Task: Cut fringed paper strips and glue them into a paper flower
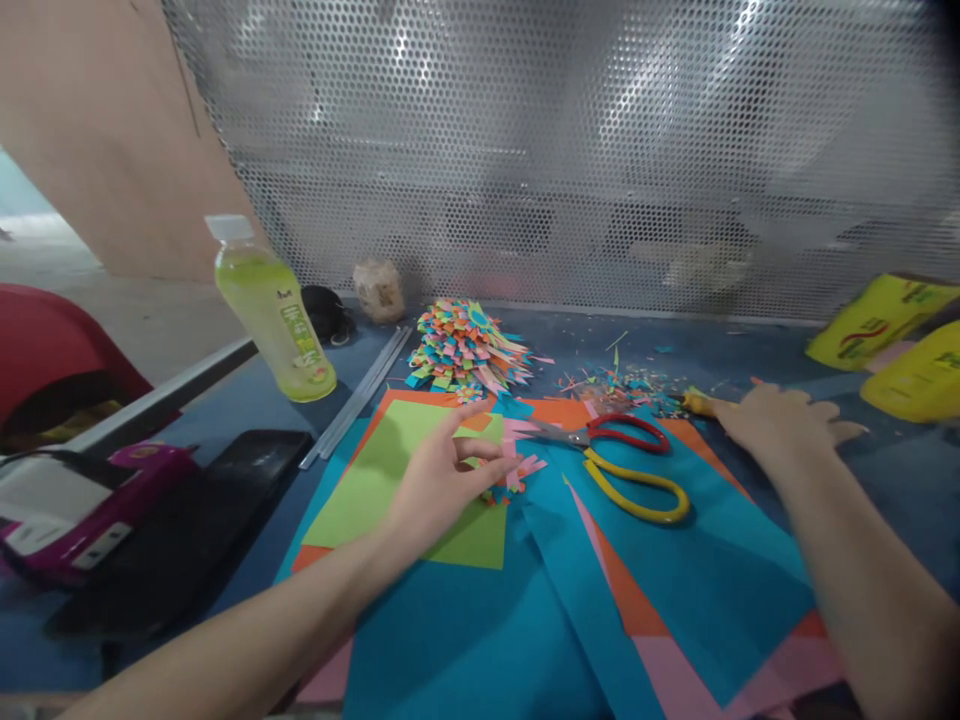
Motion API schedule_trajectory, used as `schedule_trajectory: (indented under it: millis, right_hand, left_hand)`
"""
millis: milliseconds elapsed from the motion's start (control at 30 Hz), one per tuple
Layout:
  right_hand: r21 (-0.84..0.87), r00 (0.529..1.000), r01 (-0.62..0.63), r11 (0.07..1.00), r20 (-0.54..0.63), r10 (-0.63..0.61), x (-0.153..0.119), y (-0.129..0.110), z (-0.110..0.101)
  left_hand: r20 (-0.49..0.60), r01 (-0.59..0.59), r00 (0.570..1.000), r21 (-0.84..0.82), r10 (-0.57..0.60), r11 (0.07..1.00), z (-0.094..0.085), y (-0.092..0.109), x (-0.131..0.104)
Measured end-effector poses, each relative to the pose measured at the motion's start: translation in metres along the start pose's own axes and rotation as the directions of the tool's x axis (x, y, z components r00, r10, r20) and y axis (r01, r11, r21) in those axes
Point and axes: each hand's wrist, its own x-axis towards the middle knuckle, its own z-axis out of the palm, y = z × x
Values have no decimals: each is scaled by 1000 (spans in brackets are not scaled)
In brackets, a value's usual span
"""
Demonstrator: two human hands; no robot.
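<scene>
My left hand (439, 470) is over a lime-green paper sheet (375, 460), thumb and a bent finger closed on a small fringed paper piece (525, 470) in pink, orange and green. Its index finger is raised; part of the piece is hidden behind the fingers. My right hand (780, 425) is stretched out at the right, fingers spread and slightly blurred. By its thumb side lies a small yellow object with a narrow tip (697, 403), perhaps a glue tube. Between the hands, scissors (585, 440) with one red and one yellow handle lie with blades slightly apart on blue paper (697, 540).
A fringed multicoloured paper bundle (472, 345) stands behind the sheets, beside paper scraps (637, 390). Left are clear sticks (360, 395), a green drink bottle (270, 310), a black phone (247, 470) and a purple-white device (82, 510). Yellow packets (877, 320) sit right, before a perforated metal panel (525, 150).
</scene>
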Motion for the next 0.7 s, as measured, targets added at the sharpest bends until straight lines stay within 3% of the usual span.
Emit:
schedule_trajectory:
  millis: [133,233,300,367,467,600,700]
  right_hand:
    - [73,989,-12,997,146,1,-3,-55,25]
    - [255,917,67,965,365,-160,-15,-108,47]
    - [356,872,76,931,429,-236,-23,-137,56]
    - [426,865,40,904,439,-245,-29,-155,60]
    - [507,868,-53,861,450,-211,-34,-165,61]
    - [570,864,-185,801,483,-144,-32,-158,57]
    - [589,874,-276,760,482,-56,-29,-148,54]
  left_hand:
    - [4,-6,1000,-41,6,999,4,3,-1]
    - [-31,-22,999,-34,21,999,6,5,-2]
    - [-53,-41,998,-17,40,999,7,6,-2]
    - [-39,-71,997,-9,71,997,8,7,-2]
    - [24,-122,992,11,121,993,10,6,-4]
    - [96,-162,983,64,156,985,6,7,-3]
    - [93,-237,971,255,220,937,-8,5,4]
